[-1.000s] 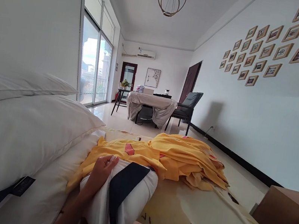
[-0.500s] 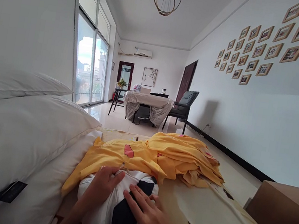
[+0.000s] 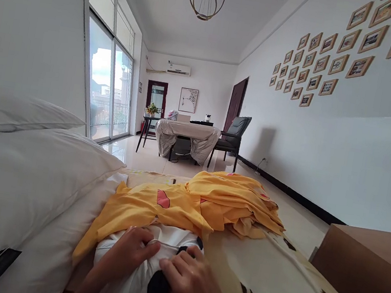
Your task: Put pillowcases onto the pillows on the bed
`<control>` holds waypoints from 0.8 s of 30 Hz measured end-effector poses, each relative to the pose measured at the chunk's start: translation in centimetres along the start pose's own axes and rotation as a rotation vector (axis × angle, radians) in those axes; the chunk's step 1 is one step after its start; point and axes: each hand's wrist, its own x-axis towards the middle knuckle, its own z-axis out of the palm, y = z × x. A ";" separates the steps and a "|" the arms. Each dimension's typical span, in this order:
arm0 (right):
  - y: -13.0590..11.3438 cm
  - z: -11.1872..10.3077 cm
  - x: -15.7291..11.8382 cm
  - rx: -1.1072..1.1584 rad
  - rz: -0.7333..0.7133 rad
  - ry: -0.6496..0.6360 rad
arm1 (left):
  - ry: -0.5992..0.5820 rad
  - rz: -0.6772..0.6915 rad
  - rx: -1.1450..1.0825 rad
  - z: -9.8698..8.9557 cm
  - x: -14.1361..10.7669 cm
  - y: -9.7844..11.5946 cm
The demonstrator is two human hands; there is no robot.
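A white cloth item with dark patches [image 3: 130, 287] lies bunched in front of me; I cannot make out whether it is a cover or a garment. My left hand [image 3: 131, 250] is closed on its upper left part, thumb against the fabric. With fingers curled, my right hand [image 3: 187, 276] grips the same cloth at its upper right, beside a dark patch. A raised fold runs between the two hands. Just beyond them a yellow cloth [image 3: 171, 207] with red shapes lies rumpled, heaped higher on the right.
White pillows [image 3: 24, 174] are stacked at the left, one with a dark label. A cream blanket [image 3: 272, 272] with brown marks spreads underneath. At the right edge stands a cardboard box [image 3: 365, 267]. Farther off are a covered table [image 3: 187, 129] and a black chair [image 3: 234, 135].
My right hand has gone from fingers laid flat on the white cloth to curled and gripping it. A fold now stands up between my hands. The view has turned slightly right.
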 end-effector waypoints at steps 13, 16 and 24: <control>9.0 -2.3 -1.1 1.000 0.236 -0.302 | -0.067 -0.083 -0.107 -1.0 0.1 1.0; 8.8 -3.8 -1.5 1.032 0.110 -0.622 | -0.121 -0.074 -0.033 -0.8 -0.4 1.3; 8.3 -5.0 -1.5 1.013 0.056 -0.652 | -0.282 -0.095 0.044 -0.9 -1.0 2.1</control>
